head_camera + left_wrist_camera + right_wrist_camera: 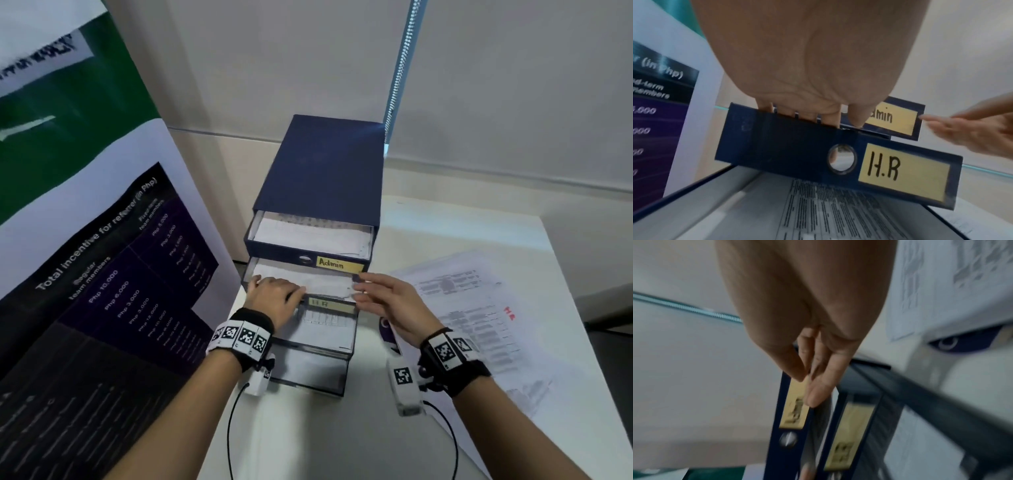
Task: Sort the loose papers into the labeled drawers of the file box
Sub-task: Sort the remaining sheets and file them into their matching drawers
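A: Fingers of the left hand (807,65)?

B: They reach over the top edge of the H.R drawer (838,164) front and down inside it. Whether they clamp the panel, I cannot tell.

A: The right hand (390,305)?

B: Fingers straight and close together, tips at the yellow label of the Admin drawer (308,245), holding nothing.

A: Location of the file box (322,171)?

B: At the table's (342,438) back edge, near its left side. Four drawers are pulled out in steps; printed sheets lie in the upper three, and the lowest is partly hidden.

A: Loose papers (479,315)?

B: Spread flat along the table's right edge, just beside the right wrist.

A: Other items?

B: A printed banner (102,274) stands at the table's left edge.
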